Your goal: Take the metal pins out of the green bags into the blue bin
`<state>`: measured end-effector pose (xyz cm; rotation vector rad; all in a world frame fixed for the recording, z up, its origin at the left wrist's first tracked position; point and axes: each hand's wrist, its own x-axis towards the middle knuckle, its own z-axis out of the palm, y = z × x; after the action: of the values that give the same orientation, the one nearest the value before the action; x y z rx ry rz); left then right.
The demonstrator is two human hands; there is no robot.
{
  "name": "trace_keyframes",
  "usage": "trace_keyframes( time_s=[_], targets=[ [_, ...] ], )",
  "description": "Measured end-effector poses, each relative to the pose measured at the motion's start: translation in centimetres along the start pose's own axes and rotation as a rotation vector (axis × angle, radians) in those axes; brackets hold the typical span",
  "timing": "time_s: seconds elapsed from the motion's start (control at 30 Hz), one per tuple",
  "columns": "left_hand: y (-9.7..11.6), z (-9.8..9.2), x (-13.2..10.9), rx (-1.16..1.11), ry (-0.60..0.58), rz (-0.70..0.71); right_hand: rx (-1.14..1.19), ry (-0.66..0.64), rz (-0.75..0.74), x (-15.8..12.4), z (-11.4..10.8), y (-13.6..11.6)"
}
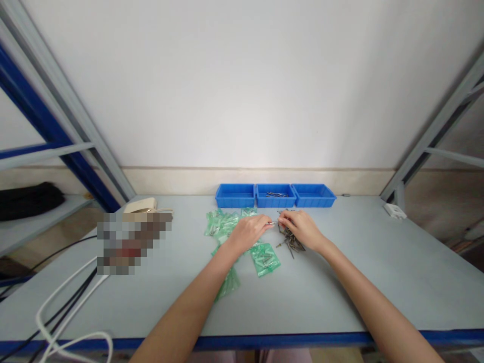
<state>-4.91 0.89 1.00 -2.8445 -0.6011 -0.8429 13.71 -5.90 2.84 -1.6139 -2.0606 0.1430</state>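
Observation:
My left hand [247,234] is closed in a pinch on a small silver screw-like piece [271,223], whose tip points right. My right hand [300,228] faces it a short gap away, thumb and fingers pressed together; what they hold, if anything, is too small to make out. Beneath and beside the right fingers lies a loose pile of long metal screws [293,243]. Several green plastic bags are spread under and around the left hand. One green bag [265,259], in front of the hands, has slim metal pieces in it.
Three blue bins stand in a row at the back: a left bin [235,201], a middle bin [275,201] with slim metal pieces in it, and a right bin [314,201]. White cables [75,348] and a cream box [140,205] are on the left. A white block [395,211] sits far right.

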Motion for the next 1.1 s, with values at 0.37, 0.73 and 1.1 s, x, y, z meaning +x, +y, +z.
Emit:
trace_keyframes(
  time_s=[0.37, 0.73, 1.1],
  targets=[
    [-0.10, -0.16, -0.01, 0.020, 0.014, -0.073, 0.191, -0.013, 0.039, -0.19, -0.48, -0.52],
    [-0.21, -0.09, -0.14, -0.005, 0.105, -0.019, 0.349, -0.063, 0.021, -0.18, -0.19, -0.44],
    [-0.29, -0.06, -0.14, 0.064, 0.128, 0.015, 0.465, -0.022, -0.001, -0.17, 0.21, -0.14]
  ],
)
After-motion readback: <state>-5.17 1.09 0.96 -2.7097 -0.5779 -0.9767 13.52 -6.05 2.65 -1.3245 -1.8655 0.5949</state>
